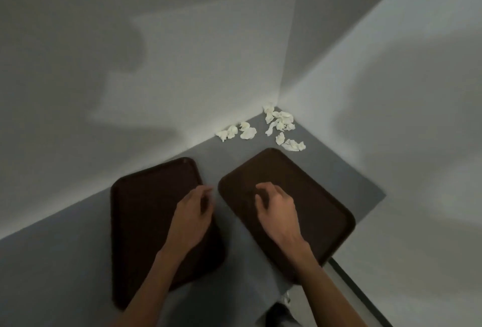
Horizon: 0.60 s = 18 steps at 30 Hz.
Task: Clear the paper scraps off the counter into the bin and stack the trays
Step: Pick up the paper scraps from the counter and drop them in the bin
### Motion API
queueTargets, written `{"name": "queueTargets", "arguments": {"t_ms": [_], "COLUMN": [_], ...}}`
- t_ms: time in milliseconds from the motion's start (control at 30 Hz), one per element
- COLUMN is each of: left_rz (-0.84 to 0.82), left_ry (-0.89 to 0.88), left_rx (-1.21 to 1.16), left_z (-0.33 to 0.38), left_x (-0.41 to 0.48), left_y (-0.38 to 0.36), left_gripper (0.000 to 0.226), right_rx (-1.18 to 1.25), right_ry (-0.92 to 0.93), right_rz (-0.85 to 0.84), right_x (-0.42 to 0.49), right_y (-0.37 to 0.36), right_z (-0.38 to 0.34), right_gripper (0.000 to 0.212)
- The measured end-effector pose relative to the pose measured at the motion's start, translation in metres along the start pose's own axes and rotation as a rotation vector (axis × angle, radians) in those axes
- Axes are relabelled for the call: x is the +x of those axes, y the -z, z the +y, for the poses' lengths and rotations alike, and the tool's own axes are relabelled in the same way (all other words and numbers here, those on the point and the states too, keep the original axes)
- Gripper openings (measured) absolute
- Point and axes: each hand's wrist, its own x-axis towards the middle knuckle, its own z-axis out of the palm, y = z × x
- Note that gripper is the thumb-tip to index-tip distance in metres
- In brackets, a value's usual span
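The scene is dim and grey overall. A brighter patch of light falls on the far wall (208, 65) and the corner where the paper scraps (279, 123) lie. Large soft shadows cross both walls. The picture is slightly soft throughout, and straight edges bend toward the frame's borders.

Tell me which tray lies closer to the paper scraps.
The right tray, under the right hand: its far corner almost reaches the scraps in the wall corner, while the left tray sits farther back.
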Motion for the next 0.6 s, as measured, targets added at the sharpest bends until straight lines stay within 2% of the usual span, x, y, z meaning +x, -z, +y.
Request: {"name": "queueTargets", "arguments": {"t_ms": [167, 300, 467, 600], "left_rz": [0.005, -0.056, -0.075, -0.11], "left_ry": [0.1, 0.216, 0.203, 0.089], "left_rx": [0.097, 0.216, 0.379, 0.453], "left_z": [0.011, 0.011, -0.021, -0.072], "left_x": [0.095, 0.177, 0.276, 0.342], "left_y": [-0.061, -0.095, -0.126, -0.16], "left_gripper": [0.03, 0.037, 0.046, 0.058], "right_rx": [-0.095, -0.203, -0.297, -0.346], "right_ry": [0.112, 0.207, 0.28, 0.327], "right_rz": [-0.107, -0.188, -0.271, -0.338], "right_x": [0.133, 0.232, 0.32, 0.352], "right_y": [-0.006, -0.032, -0.076, -0.113], "right_z": [0.058, 0.083, 0.094, 0.108], "right_gripper": [0.031, 0.033, 0.045, 0.048]}}
